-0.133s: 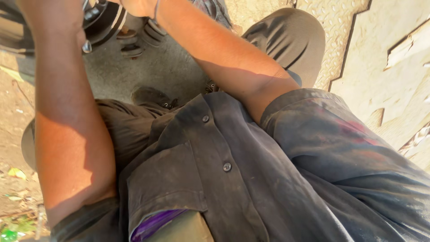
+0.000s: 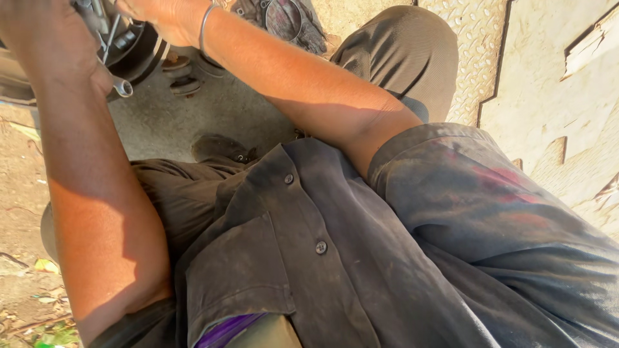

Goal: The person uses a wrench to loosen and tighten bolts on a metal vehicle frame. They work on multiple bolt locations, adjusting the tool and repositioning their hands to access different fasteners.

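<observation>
My left hand (image 2: 48,42) is at the top left, closed around a metal spanner (image 2: 115,61) whose ring end pokes out below the fist. It works against a dark round wheel part (image 2: 138,48) at the top edge. My right hand (image 2: 161,16) reaches up beside it with a thin metal bangle on the wrist; its fingers are cut off by the frame edge, so what it holds is hidden. Both forearms stretch up from my dark dusty shirt.
Small round metal parts (image 2: 184,74) lie on the concrete ground (image 2: 193,116) by the wheel. A dark cloth bundle (image 2: 287,22) sits at the top. My bent knee (image 2: 403,51) is upper centre, my shoe (image 2: 219,148) below. Cracked slabs (image 2: 554,77) lie at right.
The view has shifted slightly; both hands stay at the wheel part, with the spanner end now plainly visible under the left fist.
</observation>
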